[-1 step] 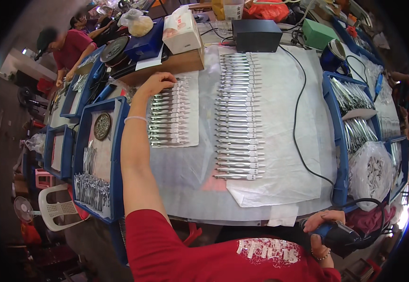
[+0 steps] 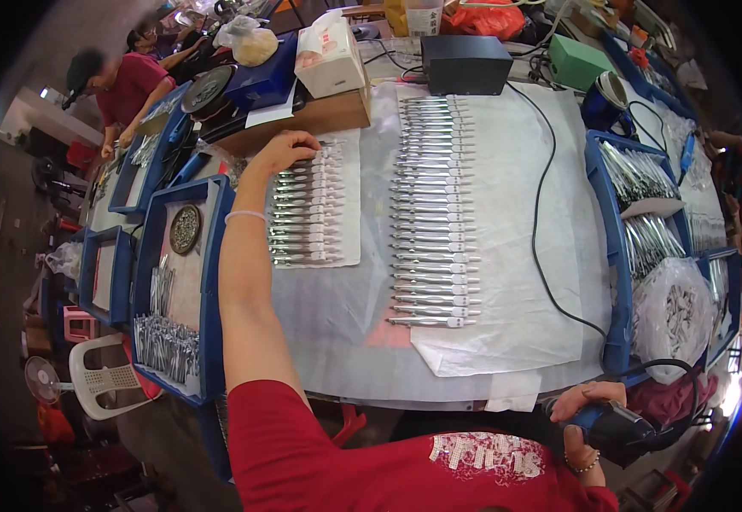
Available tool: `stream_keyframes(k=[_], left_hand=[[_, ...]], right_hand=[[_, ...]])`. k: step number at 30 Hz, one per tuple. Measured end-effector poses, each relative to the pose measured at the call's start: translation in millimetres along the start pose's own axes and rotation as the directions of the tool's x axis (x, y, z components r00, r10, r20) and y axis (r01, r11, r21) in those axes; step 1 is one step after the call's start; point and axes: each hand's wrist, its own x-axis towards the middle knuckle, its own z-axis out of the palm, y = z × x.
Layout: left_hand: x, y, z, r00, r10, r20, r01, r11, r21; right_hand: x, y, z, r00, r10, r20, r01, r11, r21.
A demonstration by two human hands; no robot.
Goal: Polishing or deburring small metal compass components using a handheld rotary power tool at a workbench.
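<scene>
My left hand (image 2: 285, 151) reaches to the far end of a short row of slim silver pen-shaped metal parts (image 2: 307, 218) on a white sheet. Its fingers are bent together over the row, and whatever lies between the fingertips is hidden. A longer row of similar parts (image 2: 433, 218) lies side by side on a white cloth (image 2: 524, 256) to the right. Low at the right, off the table's near edge, my right hand (image 2: 588, 405) is wrapped round a blue-and-black corded hand tool (image 2: 618, 431), whose tip I cannot make out.
Blue trays (image 2: 224, 282) of metal rods stand left, more (image 2: 614, 282) right, one with a plastic bag of small parts (image 2: 674, 311). A black cable (image 2: 544, 188) crosses the cloth from a dark box (image 2: 466, 65). A wooden box edge (image 2: 294, 119) borders the left row. Another person (image 2: 128, 90) works far left.
</scene>
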Motion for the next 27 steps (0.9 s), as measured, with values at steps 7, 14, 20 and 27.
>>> stream_keyframes(k=[7,14,20,27], left_hand=[[-3.4,-2.9,7.3,0.991,0.052,-0.12,-0.036,0.991,0.127],[-27.6,16.8,16.0,0.939,0.184,-0.29,-0.062,0.921,0.385],[-87.5,91.9,42.3,0.834,0.234,-0.499,-0.135,0.965,0.227],[-180.3,222.9,145.4,0.96,0.239,-0.148,-0.237,0.971,0.031]], right_hand=[[2.2,0.5,6.3,1.0,0.002,-0.029,-0.002,1.0,-0.005],[-19.2,-0.4,2.8,0.997,0.003,-0.081,-0.001,1.0,0.023],[-38.2,-8.1,-4.9,0.996,-0.069,-0.052,0.072,0.996,0.049],[-46.0,-8.7,-9.7,0.983,-0.175,0.054,0.173,0.984,0.039]])
